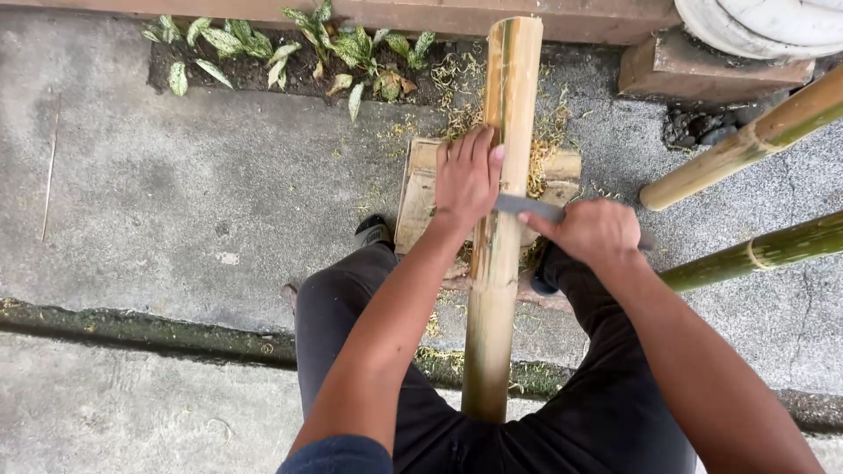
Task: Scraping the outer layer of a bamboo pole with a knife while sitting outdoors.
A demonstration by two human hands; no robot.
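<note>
A thick bamboo pole (507, 96) runs from between my knees away from me, resting on a wooden block (420, 189). My left hand (466, 178) lies flat on the pole's left side, fingers pointing away, pressing it down. My right hand (591, 233) is closed on the handle of a knife, whose grey blade (529, 207) lies across the pole just below my left hand's fingers. Pale yellow stripped surface shows along the pole; green skin remains in streaks.
Two more green bamboo poles (755, 138) (757, 254) lie at the right. Shavings (458, 88) litter the concrete around the block. A strip of soil with leafy plants (281, 48) runs along the far wall. A stone base (694, 70) stands at the upper right. A mossy gutter (132, 329) crosses near me.
</note>
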